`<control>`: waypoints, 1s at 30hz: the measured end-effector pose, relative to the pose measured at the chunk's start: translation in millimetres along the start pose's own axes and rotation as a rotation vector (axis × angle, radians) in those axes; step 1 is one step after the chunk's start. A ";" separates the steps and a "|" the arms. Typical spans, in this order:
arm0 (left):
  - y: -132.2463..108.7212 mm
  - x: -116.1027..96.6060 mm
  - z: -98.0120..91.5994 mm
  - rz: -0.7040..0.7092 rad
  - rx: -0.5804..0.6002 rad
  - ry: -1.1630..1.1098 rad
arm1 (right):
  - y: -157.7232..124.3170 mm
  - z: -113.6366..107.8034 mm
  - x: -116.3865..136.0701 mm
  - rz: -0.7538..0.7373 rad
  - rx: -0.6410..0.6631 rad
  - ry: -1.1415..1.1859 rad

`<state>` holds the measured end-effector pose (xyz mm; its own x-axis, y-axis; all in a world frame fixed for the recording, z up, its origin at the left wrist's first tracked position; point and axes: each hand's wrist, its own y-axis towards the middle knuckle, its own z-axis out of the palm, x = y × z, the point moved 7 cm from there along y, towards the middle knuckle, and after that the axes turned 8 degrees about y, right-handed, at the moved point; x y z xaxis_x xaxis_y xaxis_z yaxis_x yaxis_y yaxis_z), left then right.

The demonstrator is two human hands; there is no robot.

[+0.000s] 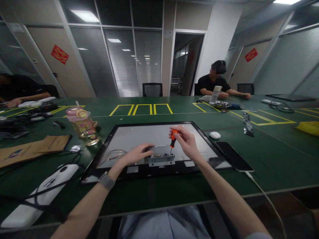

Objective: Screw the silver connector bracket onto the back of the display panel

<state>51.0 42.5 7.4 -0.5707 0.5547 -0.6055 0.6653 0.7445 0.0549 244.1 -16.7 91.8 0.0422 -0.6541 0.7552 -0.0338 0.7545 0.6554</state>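
Am reading nothing for certain: am seeing blurred black handwriting (50,181) on the white casing (61,175) at eight o'clock, a blue logo (15,153) on the brown paper bag (51,143) at nine, illegible gold characters on red door signs (60,54) (251,55) at ten and two.

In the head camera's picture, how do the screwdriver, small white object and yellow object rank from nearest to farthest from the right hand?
1. Screwdriver: in the right hand.
2. Small white object: right of the hand.
3. Yellow object: at the picture's right edge.
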 end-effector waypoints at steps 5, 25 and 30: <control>-0.1 -3.3 -0.1 0.007 -0.016 -0.003 | 1.1 4.1 2.9 0.013 0.043 0.052; 0.4 -1.9 2.3 0.038 -0.024 0.031 | -0.7 -3.5 -0.5 -0.071 -0.070 -0.194; 1.5 -1.7 2.6 0.040 -0.025 0.037 | -2.9 0.2 5.8 -0.136 -0.050 -0.217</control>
<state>54.3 41.7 6.4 -0.5619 0.5973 -0.5723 0.6758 0.7304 0.0987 244.2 -22.7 94.3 -0.1725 -0.7415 0.6484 0.0072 0.6573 0.7536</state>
